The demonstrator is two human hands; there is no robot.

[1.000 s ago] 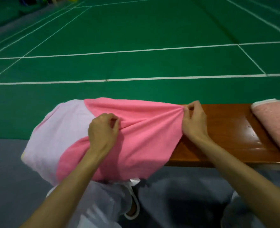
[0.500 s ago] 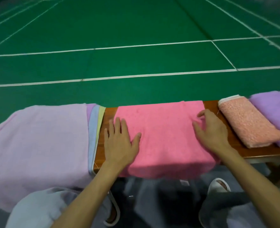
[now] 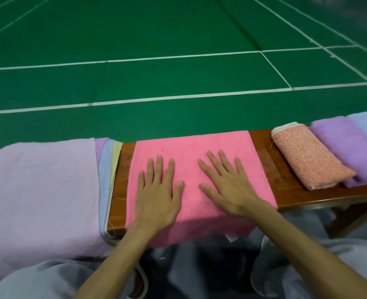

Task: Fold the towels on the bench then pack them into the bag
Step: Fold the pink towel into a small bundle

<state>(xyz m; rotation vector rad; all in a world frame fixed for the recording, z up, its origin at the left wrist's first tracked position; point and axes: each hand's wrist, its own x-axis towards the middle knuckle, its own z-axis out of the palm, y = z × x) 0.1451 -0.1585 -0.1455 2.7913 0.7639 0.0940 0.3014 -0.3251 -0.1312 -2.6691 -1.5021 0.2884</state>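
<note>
arms: bare forearms (image 3: 122, 253); legs: loose pale grey-blue trousers (image 3: 320, 251); feet: white-rimmed shoe (image 3: 143, 281)

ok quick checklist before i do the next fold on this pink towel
1. Pink towel smoothed flat: ok, no big wrinkles show.
2. Hands free to take an edge: ok, left hand and right hand lie open, fingers straight, pressing on it.
3. Towel fully on the bench: not ok, its near edge hangs over the front.
4. Room at the sides: ok, bare wood separates it from the lilac towel and the folded peach towel.
5. Bag ready: cannot tell, none in view.
</note>
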